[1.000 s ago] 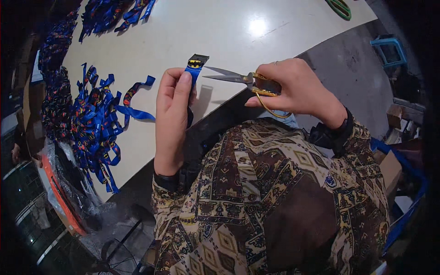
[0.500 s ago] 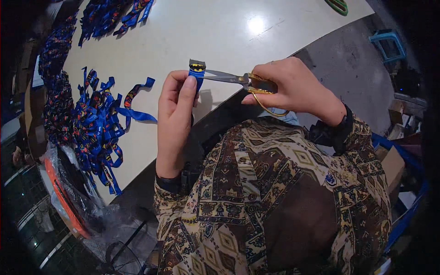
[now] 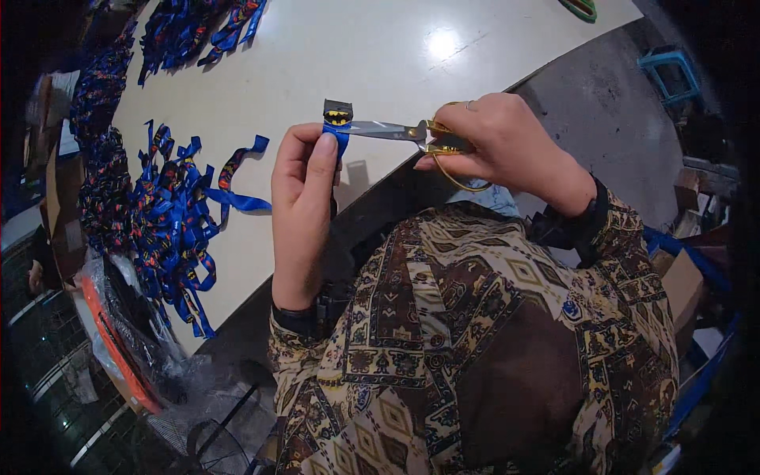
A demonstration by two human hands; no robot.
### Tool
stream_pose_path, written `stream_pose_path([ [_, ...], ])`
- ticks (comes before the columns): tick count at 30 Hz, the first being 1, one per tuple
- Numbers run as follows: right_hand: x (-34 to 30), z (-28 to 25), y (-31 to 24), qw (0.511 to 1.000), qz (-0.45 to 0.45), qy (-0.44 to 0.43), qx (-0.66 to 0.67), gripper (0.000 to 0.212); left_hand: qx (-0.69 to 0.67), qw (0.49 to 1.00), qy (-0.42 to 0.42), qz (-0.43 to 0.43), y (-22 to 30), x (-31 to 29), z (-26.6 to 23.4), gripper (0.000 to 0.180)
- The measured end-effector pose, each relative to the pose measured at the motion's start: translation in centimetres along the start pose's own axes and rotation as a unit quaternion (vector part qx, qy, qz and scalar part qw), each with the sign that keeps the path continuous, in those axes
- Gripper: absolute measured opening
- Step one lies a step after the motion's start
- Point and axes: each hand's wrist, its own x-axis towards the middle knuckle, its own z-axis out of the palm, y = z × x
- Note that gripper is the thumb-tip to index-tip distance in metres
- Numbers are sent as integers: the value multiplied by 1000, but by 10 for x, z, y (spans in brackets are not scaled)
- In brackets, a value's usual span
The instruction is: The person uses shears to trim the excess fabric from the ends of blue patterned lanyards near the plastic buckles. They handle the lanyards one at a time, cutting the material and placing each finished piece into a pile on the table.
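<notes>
1. Counter, pale and glossy, spreads across the upper middle with a bright glare spot; its near edge runs slantwise under the hands.
2. Printed blue ribbons lie in a loose heap at its left, with another bunch toward the top.
3. Beyond the counter's right edge, a grey floor carries a blue stool; at lower left, clear plastic covers part of an orange-red item.
4. Blue ribbon strip stands above the counter, long axis nearly upright in view, its dark, yellow-marked end pointing away from the person; its lower part is hidden.
5. Left hand: fingers pinch this strip, thumb in front.
6. Right hand: fingers grip gold-handled scissors, which lie crosswise, tips leftward at the strip, blades nearly together.
</notes>
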Motion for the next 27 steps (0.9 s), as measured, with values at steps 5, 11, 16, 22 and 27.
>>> stream_pose_path([
  [5,-3,-3,2,1000,-11,11,-18,37,5,1000,-14,28,-11,7,2,12],
  [11,0,2,2,1000,-16,21,-3,35,27,999,3,45,-4,1,2,10],
  [16,1,9,3,999,5,22,31,33,25,999,-3,43,-6,4,2,10],
  [22,4,5,-2,998,43,-28,41,36,-37,999,10,19,-4,4,7,12],
  [27,2,7,-2,992,67,-41,96,35,-36,999,-20,-12,0,1,0,14],
])
